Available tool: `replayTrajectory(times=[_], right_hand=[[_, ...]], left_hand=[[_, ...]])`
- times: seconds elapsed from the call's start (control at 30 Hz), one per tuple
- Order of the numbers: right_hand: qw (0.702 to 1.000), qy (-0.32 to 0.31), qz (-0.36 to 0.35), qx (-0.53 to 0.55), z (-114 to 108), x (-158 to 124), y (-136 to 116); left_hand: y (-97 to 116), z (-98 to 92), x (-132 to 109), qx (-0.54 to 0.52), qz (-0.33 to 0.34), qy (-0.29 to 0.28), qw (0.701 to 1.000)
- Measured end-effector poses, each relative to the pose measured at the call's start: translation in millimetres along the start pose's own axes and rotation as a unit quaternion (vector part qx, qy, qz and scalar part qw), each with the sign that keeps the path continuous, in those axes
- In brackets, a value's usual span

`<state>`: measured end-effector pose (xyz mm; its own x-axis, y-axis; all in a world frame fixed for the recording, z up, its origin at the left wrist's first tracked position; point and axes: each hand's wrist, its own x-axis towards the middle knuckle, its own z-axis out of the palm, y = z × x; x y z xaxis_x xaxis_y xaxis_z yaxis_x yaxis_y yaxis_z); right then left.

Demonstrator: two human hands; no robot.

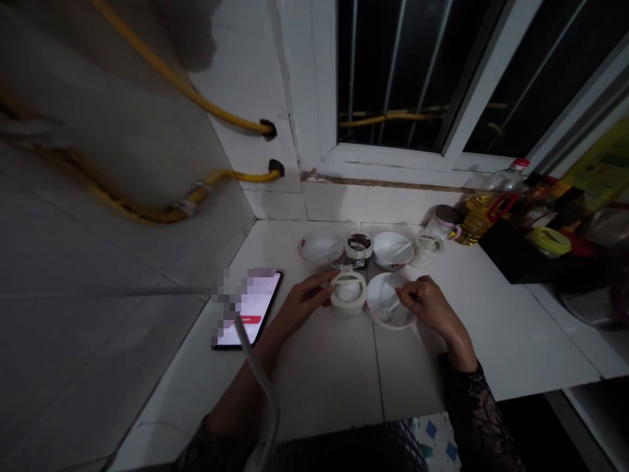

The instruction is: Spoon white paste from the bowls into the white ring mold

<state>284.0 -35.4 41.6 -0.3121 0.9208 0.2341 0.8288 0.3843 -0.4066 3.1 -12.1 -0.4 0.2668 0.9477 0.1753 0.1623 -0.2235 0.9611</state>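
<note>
On the white tiled counter (324, 367), white bowls (319, 246) stand grouped within easy reach. The left hand (304, 301) curls its fingers (329, 286) against a roll of masking tape (348, 293), steadying it. The right hand (426, 305) bends its fingers (403, 295) over a white bowl (388, 313) containing a spoon (392, 309); whether they hold it, I cannot tell.

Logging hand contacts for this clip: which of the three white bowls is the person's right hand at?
The front pink-rimmed bowl, holding a spoon, with the right hand at its rim. The back-left bowl and back-right bowl sit farther off, untouched.
</note>
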Motion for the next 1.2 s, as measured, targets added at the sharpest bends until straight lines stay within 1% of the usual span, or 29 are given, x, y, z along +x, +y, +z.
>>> replayTrajectory(times=[0.17,0.27,0.33,0.5,0.63,0.77,1.07,1.2], right_hand=[[0.998,-0.015,-0.026,0.062,5,1,-6],[0.995,-0.019,-0.023,0.096,5,1,-7],[0.993,-0.012,0.005,0.121,3,0,-6],[0.972,0.023,0.120,0.199,-1,-3,1],[0.956,0.055,0.158,0.242,-1,-3,5],[0.947,0.072,0.182,0.256,1,-2,7],[0.932,0.108,0.194,0.287,3,0,8],[0.923,0.152,0.191,0.296,7,4,-5]], left_hand=[[0,0.1,0,0.003,0.002,0.003,1.000],[1,0.1,1,0.001,0.004,0.002,1.000],[2,0.0,1,0.002,0.005,0.002,1.000],[3,-0.8,0,0.006,0.003,-0.005,1.000],[2,-0.7,0,0.006,0.009,-0.004,1.000],[0,-0.2,0,0.000,0.004,-0.002,1.000],[2,0.4,0,-0.017,-0.005,-0.004,1.000],[2,0.9,0,-0.026,-0.007,-0.005,1.000]])
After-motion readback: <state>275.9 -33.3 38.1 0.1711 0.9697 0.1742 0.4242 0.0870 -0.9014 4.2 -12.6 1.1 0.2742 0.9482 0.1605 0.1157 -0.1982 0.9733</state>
